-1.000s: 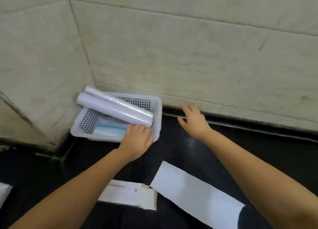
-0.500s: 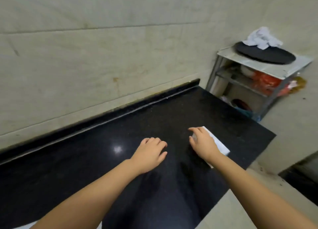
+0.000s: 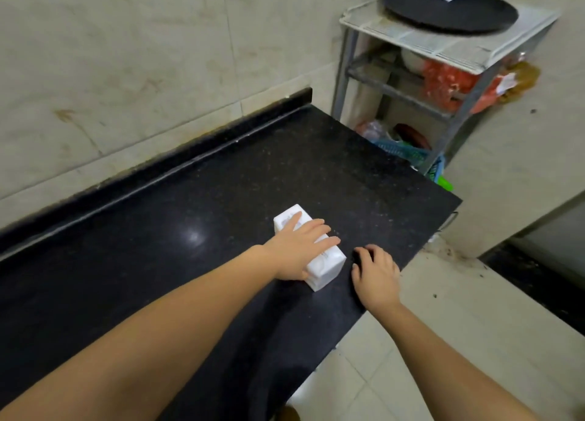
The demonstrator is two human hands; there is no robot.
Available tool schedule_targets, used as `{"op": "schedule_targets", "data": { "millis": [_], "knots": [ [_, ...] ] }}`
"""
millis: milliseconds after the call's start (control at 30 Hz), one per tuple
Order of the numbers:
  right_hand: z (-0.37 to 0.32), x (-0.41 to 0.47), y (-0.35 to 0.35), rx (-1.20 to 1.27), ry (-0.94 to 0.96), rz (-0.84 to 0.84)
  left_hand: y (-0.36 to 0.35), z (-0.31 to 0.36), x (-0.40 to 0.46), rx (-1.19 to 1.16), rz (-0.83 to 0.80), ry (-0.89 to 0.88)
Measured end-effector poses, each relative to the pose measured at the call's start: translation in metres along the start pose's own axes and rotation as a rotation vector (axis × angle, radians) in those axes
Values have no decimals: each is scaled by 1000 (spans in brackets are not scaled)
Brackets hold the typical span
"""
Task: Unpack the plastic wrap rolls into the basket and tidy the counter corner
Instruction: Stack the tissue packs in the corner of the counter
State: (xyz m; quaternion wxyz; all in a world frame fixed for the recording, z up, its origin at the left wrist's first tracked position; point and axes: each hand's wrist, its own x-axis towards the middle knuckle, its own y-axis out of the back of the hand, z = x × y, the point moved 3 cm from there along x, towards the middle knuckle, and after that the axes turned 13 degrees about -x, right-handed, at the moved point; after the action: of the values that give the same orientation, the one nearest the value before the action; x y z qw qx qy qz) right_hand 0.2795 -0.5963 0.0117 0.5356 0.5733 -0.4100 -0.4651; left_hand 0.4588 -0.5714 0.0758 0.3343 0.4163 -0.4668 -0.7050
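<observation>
Your left hand (image 3: 300,246) lay flat, fingers spread, on the white box (image 3: 311,256) near the counter (image 3: 158,262) end, not yet gripping. Beside it your right hand (image 3: 375,275) rested loosely curled and empty (basket out of view); next, I'd judge, you needed to lift and open the box.

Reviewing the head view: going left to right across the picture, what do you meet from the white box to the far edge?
White box, with the left hand resting on it → right hand on the black counter near its edge → metal rack with the round black tray on top.
</observation>
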Motion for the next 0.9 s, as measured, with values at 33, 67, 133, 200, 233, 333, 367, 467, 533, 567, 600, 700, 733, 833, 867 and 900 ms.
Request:
{"op": "schedule_targets", "data": {
  "millis": [33, 67, 133, 200, 233, 333, 367, 467, 533, 567, 600, 700, 733, 833, 867, 900],
  "knots": [
    [0, -1, -3, -8, 0, 30, 0, -1, 1, 14, 39, -26],
    [1, -3, -6, -12, 7, 62, 0, -2, 0, 33, 89, -47],
    [1, -5, -8, -5, 21, 119, -2, -4, -8, 52, 197, -54],
    [0, -6, -9, 4, 13, 139, -7, -9, -26, 9, 295, -5],
    [1, -6, -8, -3, -2, 126, -9, -13, -36, -35, 341, 32],
    [-7, -1, -1, -75, -36, 20, -4, -34, -89, -334, 489, 267],
    [-11, 3, 5, -83, -64, -26, 0, -42, -111, -477, 537, 367],
    [-43, 11, 29, -96, -96, -140, 7, -62, -185, -724, 702, 574],
    [-82, 9, 45, -109, -33, -137, 6, -69, -242, -748, 814, 667],
    [-106, 3, 53, -110, 10, -122, 4, -72, -272, -754, 868, 713],
    [-134, -5, 61, -110, 56, -106, 2, -73, -303, -762, 920, 758],
    [-227, -47, 81, -98, 214, -62, -12, -72, -406, -853, 1101, 875],
    [-260, -66, 85, -90, 270, -51, -20, -70, -442, -908, 1170, 905],
    [-360, -138, 93, -56, 464, -10, -48, -59, -556, -1057, 1375, 994],
    [-393, -164, 94, -44, 534, 2, -58, -54, -594, -1092, 1433, 1025],
    [-426, -192, 95, -34, 603, 11, -70, -46, -631, -1113, 1488, 1063]
  ]
}}
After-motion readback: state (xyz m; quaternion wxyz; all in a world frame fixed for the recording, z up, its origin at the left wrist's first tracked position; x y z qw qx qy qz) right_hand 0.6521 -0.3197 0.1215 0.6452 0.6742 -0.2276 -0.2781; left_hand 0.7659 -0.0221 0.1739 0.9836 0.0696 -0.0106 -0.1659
